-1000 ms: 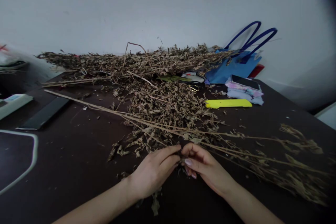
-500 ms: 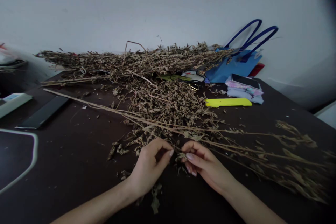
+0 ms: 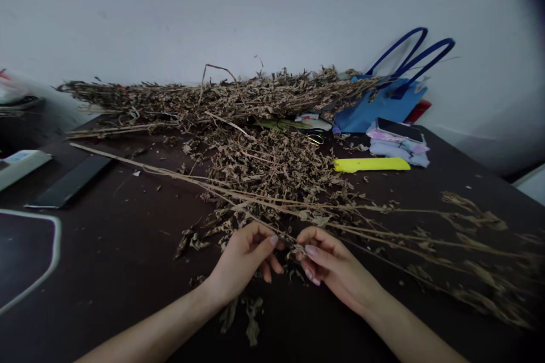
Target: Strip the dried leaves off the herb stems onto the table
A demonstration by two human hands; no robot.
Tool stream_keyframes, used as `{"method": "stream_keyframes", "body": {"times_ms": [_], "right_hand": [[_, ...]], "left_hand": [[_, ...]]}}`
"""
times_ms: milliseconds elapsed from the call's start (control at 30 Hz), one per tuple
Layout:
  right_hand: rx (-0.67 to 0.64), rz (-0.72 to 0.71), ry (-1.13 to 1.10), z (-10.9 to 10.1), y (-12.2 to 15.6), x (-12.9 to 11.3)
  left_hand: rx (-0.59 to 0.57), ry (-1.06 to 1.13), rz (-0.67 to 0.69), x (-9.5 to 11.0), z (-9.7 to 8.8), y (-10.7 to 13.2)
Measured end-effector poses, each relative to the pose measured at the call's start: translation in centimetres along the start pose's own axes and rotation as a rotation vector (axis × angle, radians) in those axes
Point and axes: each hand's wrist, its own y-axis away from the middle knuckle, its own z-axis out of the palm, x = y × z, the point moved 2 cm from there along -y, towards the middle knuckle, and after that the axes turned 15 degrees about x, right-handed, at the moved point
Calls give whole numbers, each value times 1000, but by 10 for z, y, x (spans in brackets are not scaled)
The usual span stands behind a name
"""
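Several long dried plant stems (image 3: 179, 174) with withered leaves stretch across the table in front of me. My left hand (image 3: 247, 252) is closed, thumb and index finger pinching one thin dried stem, with its other fingers curled below. Close beside it, my right hand (image 3: 330, 261) pinches a shrivelled dried leaf (image 3: 297, 250) on the same stem between thumb and fingers. Beyond both hands lies a heap of crumpled dried leaves (image 3: 264, 164). Two loose leaves (image 3: 252, 323) rest on the dark tabletop near my left wrist.
A large bundle of dried plants (image 3: 170, 96) lies along the wall. To its right stand a blue bag (image 3: 374, 108) and a phone (image 3: 400, 129) on folded cloth. A yellow strip (image 3: 370, 165) and scissors (image 3: 315, 139) lie nearby. At left are a black flat object (image 3: 70, 181) and a power strip (image 3: 23, 167).
My left hand's lower fingers have come into view beneath its thumb, and the hand has shifted slightly. The right hand stays almost in place. The stem tips at right have moved a little.
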Motion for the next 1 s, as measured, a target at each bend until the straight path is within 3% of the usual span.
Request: {"method": "stream_keyframes", "body": {"times_ms": [467, 1000], "right_hand": [[-24, 19, -23, -1, 0, 2], [-32, 19, -27, 0, 0, 1]], "left_hand": [[-34, 373, -194, -7, 3, 1], [3, 300, -171, -8, 3, -1]]}}
